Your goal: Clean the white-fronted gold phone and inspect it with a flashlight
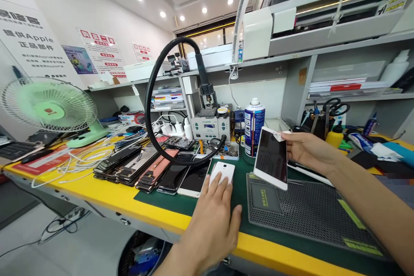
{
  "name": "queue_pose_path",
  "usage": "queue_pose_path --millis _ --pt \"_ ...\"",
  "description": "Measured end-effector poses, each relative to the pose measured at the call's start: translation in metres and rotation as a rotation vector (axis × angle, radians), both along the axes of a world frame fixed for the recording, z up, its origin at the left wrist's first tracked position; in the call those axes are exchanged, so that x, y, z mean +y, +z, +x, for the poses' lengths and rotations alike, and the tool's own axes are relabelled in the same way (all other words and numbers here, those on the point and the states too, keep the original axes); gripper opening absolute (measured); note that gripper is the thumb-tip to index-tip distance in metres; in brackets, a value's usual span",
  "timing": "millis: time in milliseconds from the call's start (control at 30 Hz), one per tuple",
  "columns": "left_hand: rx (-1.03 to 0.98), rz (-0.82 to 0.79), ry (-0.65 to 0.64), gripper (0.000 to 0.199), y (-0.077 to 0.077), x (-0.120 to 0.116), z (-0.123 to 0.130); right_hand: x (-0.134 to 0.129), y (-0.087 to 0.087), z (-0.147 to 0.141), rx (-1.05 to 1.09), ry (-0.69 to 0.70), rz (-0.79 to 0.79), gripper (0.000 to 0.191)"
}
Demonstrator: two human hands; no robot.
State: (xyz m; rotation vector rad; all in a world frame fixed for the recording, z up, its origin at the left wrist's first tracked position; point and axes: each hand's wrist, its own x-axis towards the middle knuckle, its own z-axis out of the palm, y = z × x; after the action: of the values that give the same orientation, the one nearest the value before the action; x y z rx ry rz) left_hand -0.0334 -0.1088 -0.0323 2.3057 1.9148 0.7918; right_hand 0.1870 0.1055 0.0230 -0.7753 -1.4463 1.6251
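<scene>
My left hand [215, 211] rests with its fingers spread on a small white phone [225, 172] that lies back up on the green mat [171, 202]. Beside it on the left lies a white-framed phone [195, 179] with a dark screen. My right hand [302, 151] pinches the upper right corner of another white phone [271, 159], its dark screen facing me, tilted above the grey perforated mat [307, 211]. A small white piece [277, 136] shows at that corner by the fingertips.
Stacks of phone parts [129, 166] line the left side. Behind stand a hot-air station [211, 127] with a looping black hose [149, 95] and a blue spray can [254, 127]. A green fan [48, 110], white cables [80, 159] and a bin [142, 254] are further left.
</scene>
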Motion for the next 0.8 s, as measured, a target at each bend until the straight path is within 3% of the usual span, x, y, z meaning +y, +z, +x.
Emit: queue_pose_path --millis 100,167,367,500,567,633,733,800 --pt "0.129 -0.063 0.068 0.053 -0.023 -0.005 -0.003 -0.007 0.004 -0.005 0.029 0.001 -0.229 0.008" --pt "0.192 -0.062 0.101 0.053 -0.031 -0.005 0.000 -0.011 0.005 -0.007 0.038 0.019 -0.241 0.009" --pt "0.262 -0.009 0.172 0.054 -0.033 -0.003 0.010 -0.010 0.001 -0.007 0.030 0.036 -0.236 0.011" --pt "0.182 0.061 0.153 0.047 -0.027 -0.004 0.010 -0.004 -0.006 -0.005 0.019 0.125 -0.193 0.013" --pt "0.015 0.148 0.138 0.042 -0.016 0.000 0.010 -0.002 -0.008 -0.006 0.021 0.168 -0.173 0.014" --pt "-0.302 0.208 0.092 0.040 0.002 0.011 0.011 -0.003 -0.008 -0.007 0.030 0.198 -0.149 0.014" --pt "-1.063 -0.120 0.000 0.050 0.033 0.039 0.015 -0.010 -0.003 -0.009 0.081 0.238 -0.118 0.017" --pt "-1.437 -0.482 -0.187 0.065 0.049 0.061 0.019 -0.015 0.001 -0.009 0.125 0.259 -0.099 0.020"
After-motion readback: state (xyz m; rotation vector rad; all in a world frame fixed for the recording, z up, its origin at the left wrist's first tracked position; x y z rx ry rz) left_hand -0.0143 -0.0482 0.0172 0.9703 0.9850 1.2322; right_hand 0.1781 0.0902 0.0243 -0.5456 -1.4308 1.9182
